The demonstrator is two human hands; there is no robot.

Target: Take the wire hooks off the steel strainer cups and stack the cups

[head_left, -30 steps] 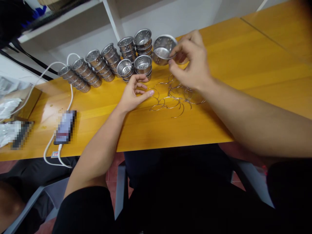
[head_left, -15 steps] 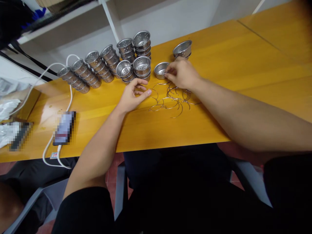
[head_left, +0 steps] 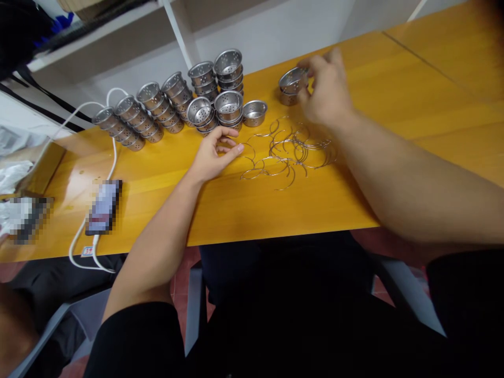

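My left hand [head_left: 217, 153] rests on the table, thumb and fingers apart with nothing between them, close to the end of a thin curved wire. My right hand [head_left: 326, 86] is slightly blurred and reaches around the right side of the upper strainer cup [head_left: 292, 80], fingers spread; a firm hold does not show. That perforated metal cup sits tilted on another strainer cup [head_left: 289, 98]. A single strainer cup [head_left: 255, 113] stands beside the front stacks. Between my hands lies a loose tangle of curved metal wires [head_left: 289, 152].
Several stacks of strainer cups [head_left: 149, 107] line the table's back edge. A phone [head_left: 104, 206] with a white cable [head_left: 114, 157] lies at left, near plastic bags [head_left: 18, 215]. A shelf [head_left: 98, 34] stands behind the table [head_left: 401, 115]. Part of another person shows at lower left.
My right hand has left the single strainer cup and moved back and right to the two stacked cups. The single cup now sits further left, against the stacks. My left hand stayed put.
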